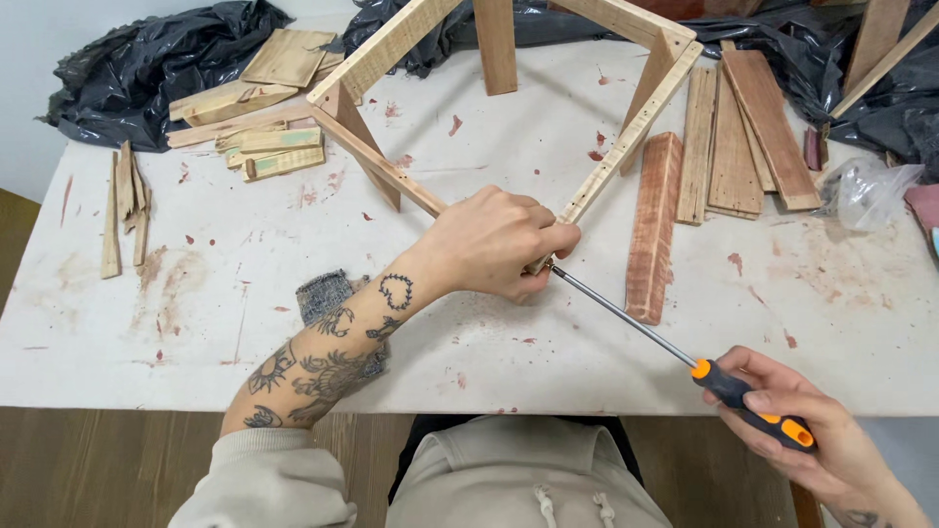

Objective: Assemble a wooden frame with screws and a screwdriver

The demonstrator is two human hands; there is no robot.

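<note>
While a white, red-stained table (pixel 245 323) fills most of the view, crumpled black plastic sheeting (pixel 127 73) lies along its far edge at both corners, and a square frame of pale wooden slats (pixel 391 44) stands on short legs across the middle, its near corner pointing toward the person. Right of the frame a row of reddish planks (pixel 758 122) lies side by side, with one thicker reddish block (pixel 653 230) nearer the front, just beside the frame's right slat. On the left, a loose pile of pale offcuts (pixel 264 112) sits by the sheeting, and a few thin splinters (pixel 122 205) lie well apart near the table's left edge. The left hand (pixel 494 244), its forearm tattooed, closes its grip over the frame's near corner, fingers wrapped around the joint where the two slats meet. The right hand (pixel 802 425), at the table's front edge, has its grip pressed around the black and orange handle of a long screwdriver (pixel 626 313), whose steel shaft runs up and left so that the tip meets the corner under the left fingers. A small grey pad (pixel 323 293) lies beside the left wrist, and a clear plastic bag (pixel 866 191) rests at the far right
</note>
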